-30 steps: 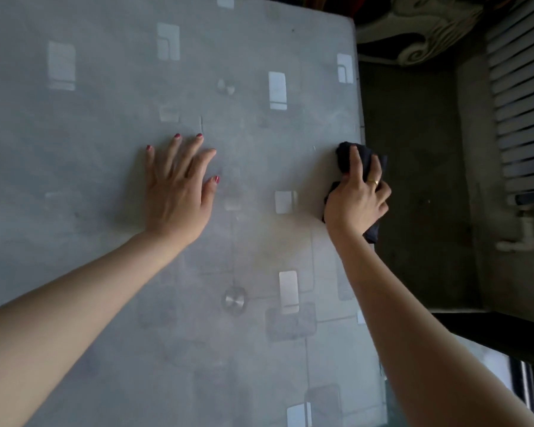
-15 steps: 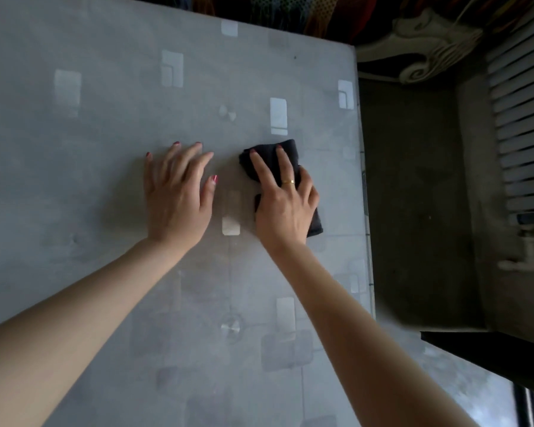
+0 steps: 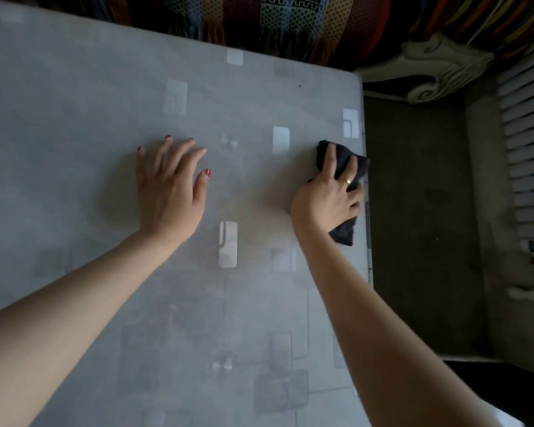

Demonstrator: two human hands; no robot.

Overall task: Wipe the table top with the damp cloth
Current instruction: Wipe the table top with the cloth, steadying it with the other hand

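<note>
The right hand [image 3: 327, 198] presses the dark cloth [image 3: 342, 161] onto the grey counter [image 3: 74, 118] at its 3 o'clock edge, fingers [image 3: 330, 158] curled over it, cloth poking out at 12 and 5 o'clock. The left hand [image 3: 167, 189] lies flat, fingers spread, well apart at 9 o'clock.

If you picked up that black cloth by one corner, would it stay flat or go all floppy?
Probably floppy. The black cloth is bunched and creased under the right hand, with a loose end poking out below, so it likely droops when lifted. It looks thin, so probably light. Pushed, it seems to slide easily over the smooth table top.
</note>
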